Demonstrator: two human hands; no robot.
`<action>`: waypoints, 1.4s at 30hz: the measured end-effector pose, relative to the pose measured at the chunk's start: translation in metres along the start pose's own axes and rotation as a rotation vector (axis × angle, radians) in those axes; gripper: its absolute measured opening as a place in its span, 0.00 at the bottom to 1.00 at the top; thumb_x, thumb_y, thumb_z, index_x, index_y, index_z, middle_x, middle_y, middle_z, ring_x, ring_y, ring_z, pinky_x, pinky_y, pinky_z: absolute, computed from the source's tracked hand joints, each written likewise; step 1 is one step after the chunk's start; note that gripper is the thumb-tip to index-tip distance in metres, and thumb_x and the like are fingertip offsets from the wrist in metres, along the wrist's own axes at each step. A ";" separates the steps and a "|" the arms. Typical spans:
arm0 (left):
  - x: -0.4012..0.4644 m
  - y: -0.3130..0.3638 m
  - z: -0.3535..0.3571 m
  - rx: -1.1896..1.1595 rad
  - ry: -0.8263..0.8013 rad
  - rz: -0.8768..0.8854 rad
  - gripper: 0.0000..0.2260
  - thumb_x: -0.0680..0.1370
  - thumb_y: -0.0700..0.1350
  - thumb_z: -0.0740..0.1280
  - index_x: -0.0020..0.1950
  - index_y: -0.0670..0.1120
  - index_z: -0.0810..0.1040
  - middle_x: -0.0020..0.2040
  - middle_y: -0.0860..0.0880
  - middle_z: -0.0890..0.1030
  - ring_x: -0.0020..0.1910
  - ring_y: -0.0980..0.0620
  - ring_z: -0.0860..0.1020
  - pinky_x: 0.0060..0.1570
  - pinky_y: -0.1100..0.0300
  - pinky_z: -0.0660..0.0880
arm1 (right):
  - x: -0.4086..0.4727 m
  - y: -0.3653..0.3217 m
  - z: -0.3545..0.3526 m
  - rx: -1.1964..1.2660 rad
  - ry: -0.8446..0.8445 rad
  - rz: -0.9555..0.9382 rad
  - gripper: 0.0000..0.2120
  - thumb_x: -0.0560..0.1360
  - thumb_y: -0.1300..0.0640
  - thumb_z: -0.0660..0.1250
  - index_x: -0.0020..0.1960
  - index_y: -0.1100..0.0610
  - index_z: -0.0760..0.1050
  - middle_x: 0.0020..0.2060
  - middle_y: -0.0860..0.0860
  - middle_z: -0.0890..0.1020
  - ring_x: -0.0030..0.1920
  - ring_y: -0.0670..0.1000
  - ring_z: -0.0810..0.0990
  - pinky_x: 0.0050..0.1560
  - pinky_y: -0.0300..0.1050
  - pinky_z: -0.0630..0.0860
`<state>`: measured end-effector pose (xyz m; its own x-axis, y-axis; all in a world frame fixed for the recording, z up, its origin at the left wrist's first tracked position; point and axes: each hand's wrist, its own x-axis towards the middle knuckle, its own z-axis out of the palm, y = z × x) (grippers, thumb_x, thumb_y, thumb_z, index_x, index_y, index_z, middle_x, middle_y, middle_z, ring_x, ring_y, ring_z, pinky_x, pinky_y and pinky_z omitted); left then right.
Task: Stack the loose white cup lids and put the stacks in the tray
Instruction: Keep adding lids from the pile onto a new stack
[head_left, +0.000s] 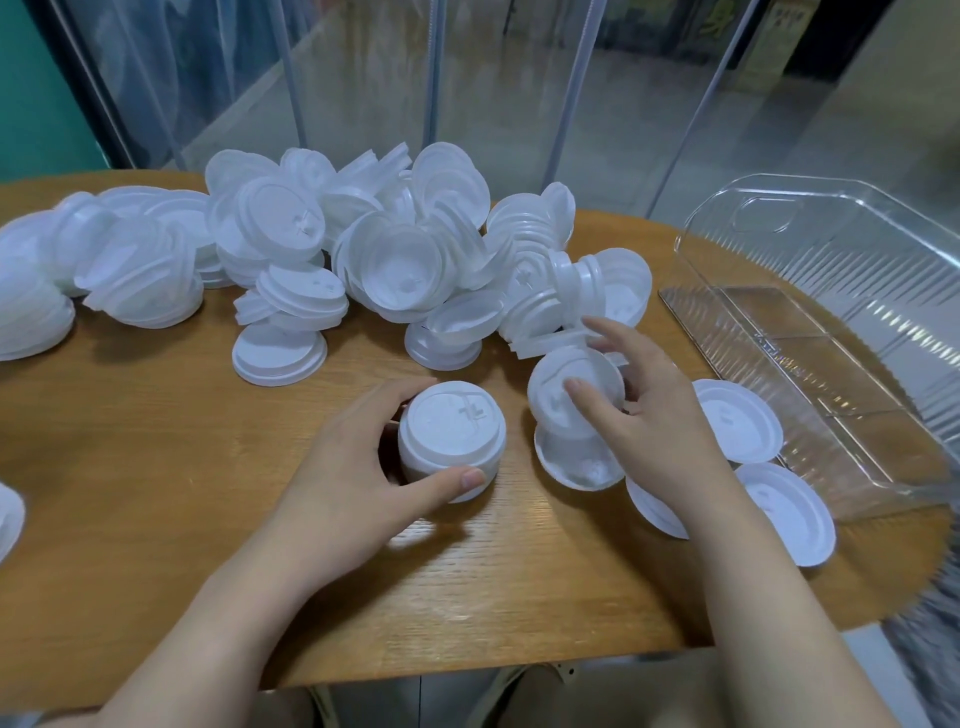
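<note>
A big heap of loose white cup lids (363, 244) covers the far half of the wooden table (156, 467). My left hand (358, 467) grips a short stack of lids (452, 431) standing on the table, thumb at the front, fingers behind. To its right, my right hand (644, 415) holds a tilted lid (566, 384) with thumb on its top, just above an upturned lid (576, 462). The clear plastic tray (852, 291) stands at the right with nothing white inside it.
Three single lids lie flat between my right hand and the tray, such as one lid (737, 421) by the tray wall. Another lid (8, 519) pokes in at the left edge. The table's front edge runs close to my body; clear curtain strips hang behind.
</note>
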<state>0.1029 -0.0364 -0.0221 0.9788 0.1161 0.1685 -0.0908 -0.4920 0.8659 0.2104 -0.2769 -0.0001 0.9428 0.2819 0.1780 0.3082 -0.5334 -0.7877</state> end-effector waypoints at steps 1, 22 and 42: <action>0.000 0.000 0.000 0.001 0.000 0.003 0.32 0.63 0.65 0.76 0.66 0.61 0.77 0.59 0.64 0.81 0.60 0.67 0.76 0.53 0.79 0.67 | 0.000 0.001 0.000 -0.048 -0.005 -0.004 0.26 0.76 0.46 0.74 0.71 0.38 0.71 0.64 0.38 0.76 0.63 0.42 0.76 0.66 0.52 0.75; 0.000 -0.005 0.000 0.027 0.001 -0.024 0.31 0.66 0.58 0.81 0.67 0.62 0.76 0.61 0.64 0.80 0.62 0.64 0.76 0.56 0.74 0.69 | -0.003 0.001 -0.007 -0.296 -0.084 0.090 0.30 0.69 0.39 0.78 0.68 0.46 0.75 0.60 0.41 0.78 0.61 0.43 0.75 0.60 0.43 0.72; -0.001 -0.002 0.000 -0.001 0.004 -0.064 0.33 0.66 0.57 0.82 0.69 0.62 0.75 0.61 0.63 0.80 0.60 0.64 0.77 0.55 0.69 0.73 | -0.011 -0.033 0.023 0.151 0.026 -0.178 0.26 0.65 0.47 0.82 0.61 0.47 0.80 0.54 0.40 0.84 0.58 0.41 0.82 0.56 0.32 0.76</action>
<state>0.1023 -0.0353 -0.0237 0.9820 0.1501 0.1149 -0.0287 -0.4825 0.8755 0.1874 -0.2442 0.0107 0.8786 0.3394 0.3360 0.4496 -0.3510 -0.8213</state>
